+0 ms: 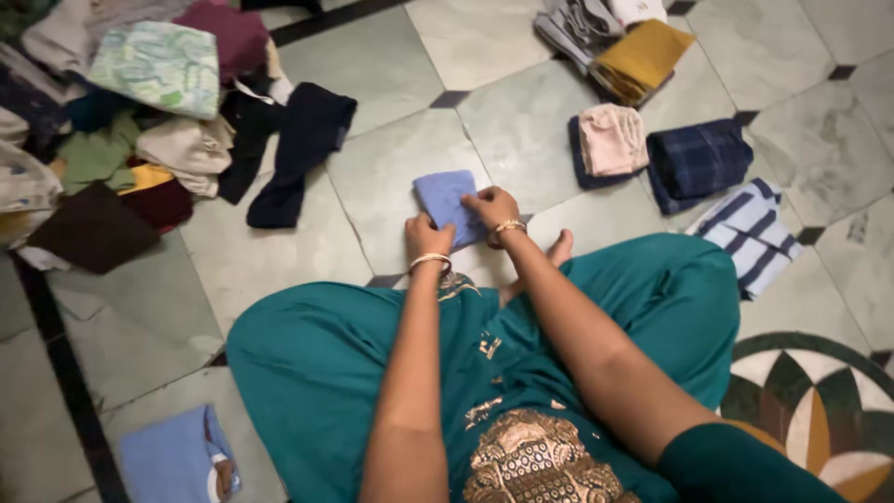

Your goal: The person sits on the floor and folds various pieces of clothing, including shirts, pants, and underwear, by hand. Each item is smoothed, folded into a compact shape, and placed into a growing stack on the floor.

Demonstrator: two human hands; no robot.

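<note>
Both hands pressed on a small folded blue cloth (445, 203) lying on the marble floor (521, 130): the left hand (426, 237) had its fingers flat on the near left corner, and the right hand (494, 209) pinched the right edge. Beyond the fingers to the right, several finished folds lay in place, including a pink piece (612, 140), a navy plaid piece (698, 160) and a striped piece (751, 233). Far left of the fingers, an unfolded heap (140, 112) remained, so roughly half the folding appeared done.
</note>
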